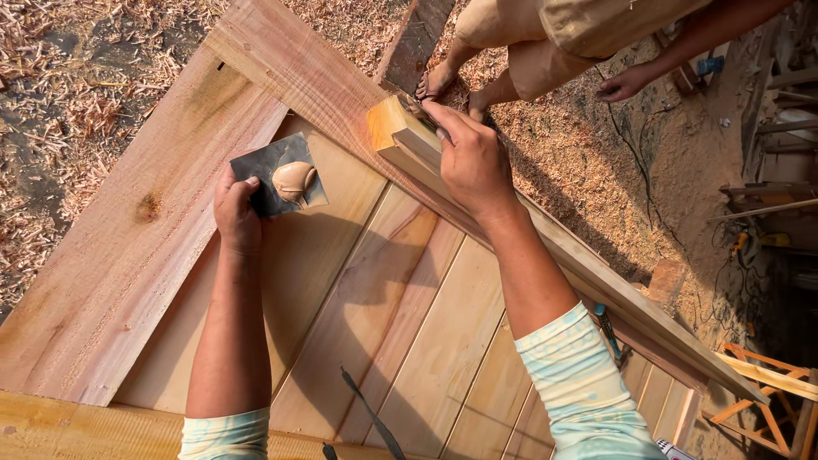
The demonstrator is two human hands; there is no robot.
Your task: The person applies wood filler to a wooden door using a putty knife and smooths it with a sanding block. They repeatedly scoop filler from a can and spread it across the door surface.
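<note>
Pale sleeves cut off at the bottom edge lead up to two bare forearms over a slanted wooden door panel (400,324). Left hand (236,213) pinches the near corner of a dark flat plate (277,173), which points up and to the right and carries a lump of tan filler (294,181) beyond the fingers. Right hand (471,158) presses on a short wood block (400,136) lying along the frame rail; whatever its fingertips hold is hidden. Another person's legs (511,51) stand on sawdust beyond.

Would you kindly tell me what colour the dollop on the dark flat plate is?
Light tan dollop of paste, clearest in the head view.
</note>
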